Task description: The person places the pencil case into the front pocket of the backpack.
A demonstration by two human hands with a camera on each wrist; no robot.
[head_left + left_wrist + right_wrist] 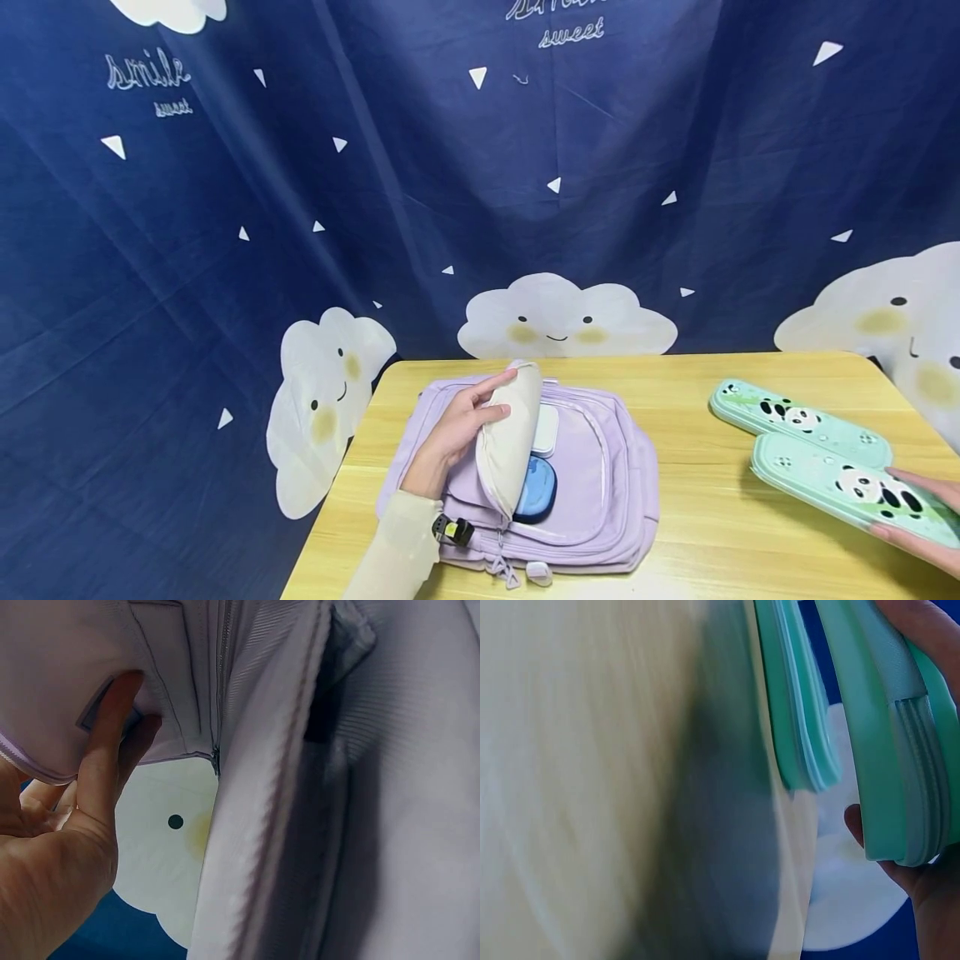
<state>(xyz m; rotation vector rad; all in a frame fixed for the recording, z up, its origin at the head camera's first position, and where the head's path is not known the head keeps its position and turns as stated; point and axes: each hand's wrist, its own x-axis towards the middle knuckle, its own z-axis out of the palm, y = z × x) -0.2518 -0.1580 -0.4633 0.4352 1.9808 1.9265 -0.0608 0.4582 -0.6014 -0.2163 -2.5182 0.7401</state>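
A lilac backpack (577, 492) lies on the table with its front pocket unzipped. My left hand (468, 421) grips the pocket's flap (516, 437), folding it up so its pale lining shows. In the left wrist view, thumb and fingers of the left hand (71, 825) pinch the flap (169, 675) beside the pocket's opening. At the right, my right hand (926, 521) holds a mint-green pencil case (825, 475) with pandas on its lid. The right wrist view shows this case (881, 742) between thumb and fingers, raised off the table, its zipped side facing the camera.
A second mint-green panda pencil case (757, 408) lies on the wooden table (690, 533), behind the held one. By the flap, a blue rounded case (537, 487) and a white item (547, 429) show on the backpack. A navy curtain (450, 167) with clouds hangs behind.
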